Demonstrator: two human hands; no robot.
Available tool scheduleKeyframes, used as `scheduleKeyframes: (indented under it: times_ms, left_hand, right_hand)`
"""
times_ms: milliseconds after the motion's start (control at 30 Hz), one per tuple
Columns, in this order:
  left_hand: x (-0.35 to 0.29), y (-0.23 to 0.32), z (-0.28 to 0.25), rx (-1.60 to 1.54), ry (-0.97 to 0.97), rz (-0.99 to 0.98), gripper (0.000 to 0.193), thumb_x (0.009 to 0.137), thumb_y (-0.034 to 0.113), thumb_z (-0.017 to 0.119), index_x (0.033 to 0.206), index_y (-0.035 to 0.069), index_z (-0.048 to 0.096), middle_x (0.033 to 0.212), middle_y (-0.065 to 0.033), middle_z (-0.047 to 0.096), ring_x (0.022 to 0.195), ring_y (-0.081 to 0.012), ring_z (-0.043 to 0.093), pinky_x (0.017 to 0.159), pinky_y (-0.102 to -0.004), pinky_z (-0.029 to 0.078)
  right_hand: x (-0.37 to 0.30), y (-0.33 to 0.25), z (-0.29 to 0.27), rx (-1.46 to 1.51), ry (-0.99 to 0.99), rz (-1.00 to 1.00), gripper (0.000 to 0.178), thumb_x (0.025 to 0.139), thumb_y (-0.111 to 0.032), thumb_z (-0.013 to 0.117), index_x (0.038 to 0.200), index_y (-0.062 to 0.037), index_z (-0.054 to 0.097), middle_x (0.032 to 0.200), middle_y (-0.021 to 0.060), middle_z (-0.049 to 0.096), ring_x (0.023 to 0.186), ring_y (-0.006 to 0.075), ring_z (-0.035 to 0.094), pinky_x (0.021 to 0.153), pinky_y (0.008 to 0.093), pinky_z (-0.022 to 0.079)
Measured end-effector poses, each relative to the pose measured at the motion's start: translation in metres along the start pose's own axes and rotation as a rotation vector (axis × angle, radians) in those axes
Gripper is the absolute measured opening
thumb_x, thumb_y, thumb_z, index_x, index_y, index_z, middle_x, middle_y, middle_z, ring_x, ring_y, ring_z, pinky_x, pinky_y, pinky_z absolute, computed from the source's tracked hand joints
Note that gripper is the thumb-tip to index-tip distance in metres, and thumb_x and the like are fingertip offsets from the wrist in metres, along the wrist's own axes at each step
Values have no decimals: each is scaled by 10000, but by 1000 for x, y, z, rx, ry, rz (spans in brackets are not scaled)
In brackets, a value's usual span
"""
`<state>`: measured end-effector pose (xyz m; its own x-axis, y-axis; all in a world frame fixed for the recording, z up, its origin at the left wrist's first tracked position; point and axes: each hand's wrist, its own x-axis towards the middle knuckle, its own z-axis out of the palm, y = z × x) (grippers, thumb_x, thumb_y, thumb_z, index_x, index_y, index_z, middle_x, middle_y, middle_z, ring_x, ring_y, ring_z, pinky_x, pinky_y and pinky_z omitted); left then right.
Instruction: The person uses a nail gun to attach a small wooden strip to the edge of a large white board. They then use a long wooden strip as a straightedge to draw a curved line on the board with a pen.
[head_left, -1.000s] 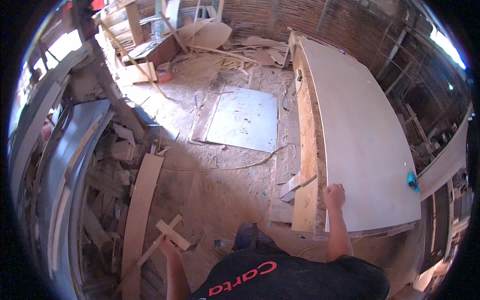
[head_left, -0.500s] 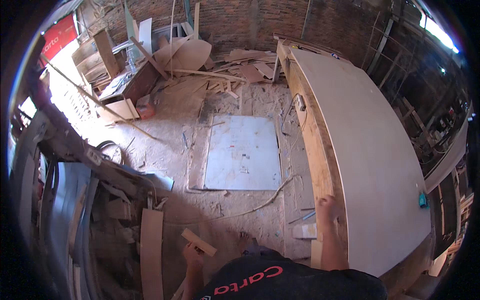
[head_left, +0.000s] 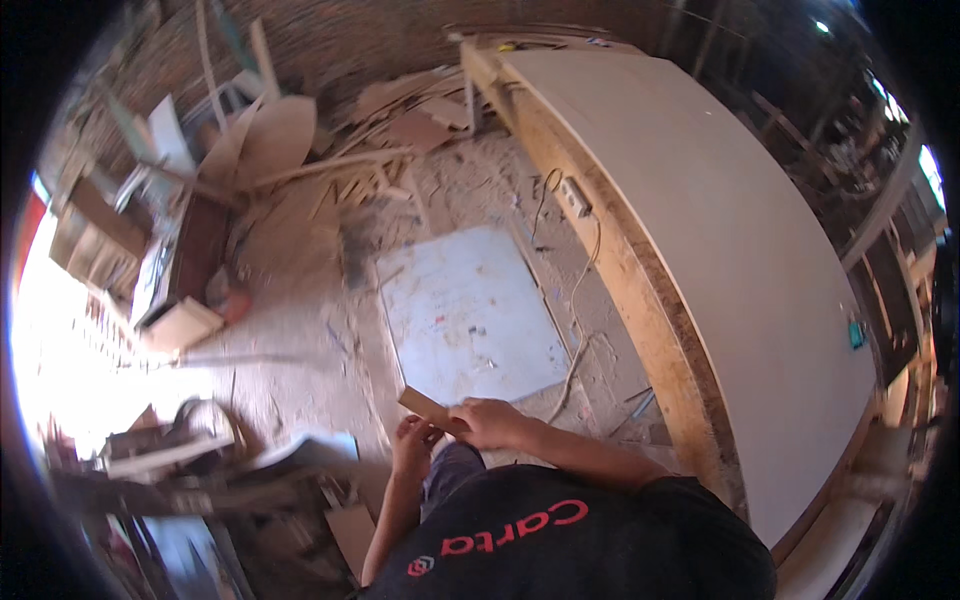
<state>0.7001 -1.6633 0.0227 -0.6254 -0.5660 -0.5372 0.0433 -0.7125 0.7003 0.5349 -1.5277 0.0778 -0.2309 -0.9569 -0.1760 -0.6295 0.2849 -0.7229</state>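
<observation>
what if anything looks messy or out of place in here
The floor looks untidy: wood scraps lie jumbled at its far end, a loose cable trails beside the white board, where feet could catch it, and that board looks dirty, with small bits on it.

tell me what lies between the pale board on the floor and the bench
In the head view, a cord runs across the littered floor between the board and the bench.
</observation>
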Motion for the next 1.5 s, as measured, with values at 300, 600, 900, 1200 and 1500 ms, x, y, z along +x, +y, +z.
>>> scheduleKeyframes:
  times_ms: [300,600,900,1200,1500]
  left_hand:
    - [186,121,144,412,-491,-276,201,935,103,663,1084,-12,594,989,-97,652,885,-210,665,813,-356,581]
    - [331,137,273,580,-689,-346,380,943,133,657,1272,-17,541,1080,-136,673,947,-227,680,825,-369,577]
    - [505,204,291,425,-54,-301,256,936,187,647,1133,26,614,986,-116,673,848,-233,669,746,-361,551]
    - [678,279,361,336,-56,-263,252,941,208,642,1115,30,604,975,-123,668,859,-255,665,763,-382,549]
    - [878,344,492,730,-366,-323,188,935,205,616,1008,34,642,904,-59,662,792,-168,657,698,-280,535]
  right_hand:
    - [69,64,-98,530,413,465,424,863,-261,742,1180,-21,595,974,135,735,857,234,722,765,362,562]
    - [124,163,-203,802,692,511,298,892,-164,691,1104,35,624,836,130,696,746,148,677,651,304,532]
    - [246,308,-472,323,836,449,235,888,-104,666,1089,11,624,791,144,677,668,202,670,624,326,515]
    - [409,374,-563,347,843,436,290,909,-118,651,1164,20,624,796,142,677,678,196,684,640,326,528]
    - [497,420,-581,571,920,730,382,950,-119,623,1284,60,576,1006,110,646,888,154,639,715,298,581]
